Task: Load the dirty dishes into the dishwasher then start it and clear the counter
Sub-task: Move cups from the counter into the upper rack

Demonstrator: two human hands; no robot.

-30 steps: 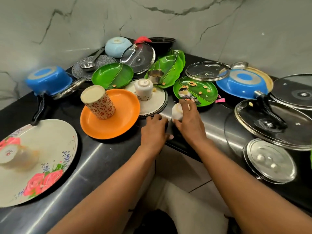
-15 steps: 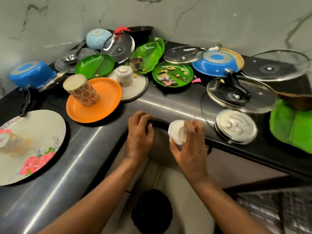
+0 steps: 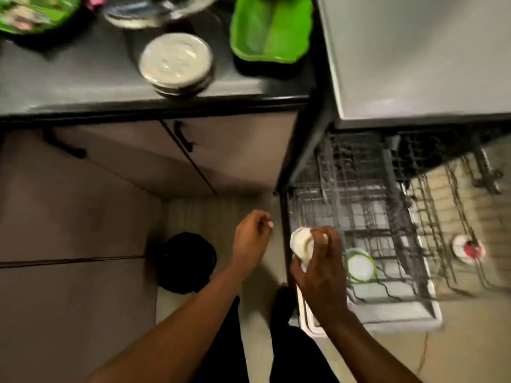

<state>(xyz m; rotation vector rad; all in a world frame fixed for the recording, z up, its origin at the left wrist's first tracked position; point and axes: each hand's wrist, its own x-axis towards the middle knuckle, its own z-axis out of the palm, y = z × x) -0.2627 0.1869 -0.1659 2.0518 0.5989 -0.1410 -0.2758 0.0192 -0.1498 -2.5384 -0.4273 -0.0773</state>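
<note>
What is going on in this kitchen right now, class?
A person is loading a dishwasher. The right hand grips a small white cup above the pulled-out lower rack, where a green-rimmed dish already sits. The left hand hangs empty beside it. On the counter a steel lid and a green tray are not yet loaded.

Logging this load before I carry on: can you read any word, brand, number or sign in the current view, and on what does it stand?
None can be read; the picture is motion-blurred.
White cup in the right hand: no lettering visible.
Steel lid on the counter: only glare.
Dishwasher rack: no label shows.
White and red item in the rack: red mark too blurred to read.
</note>
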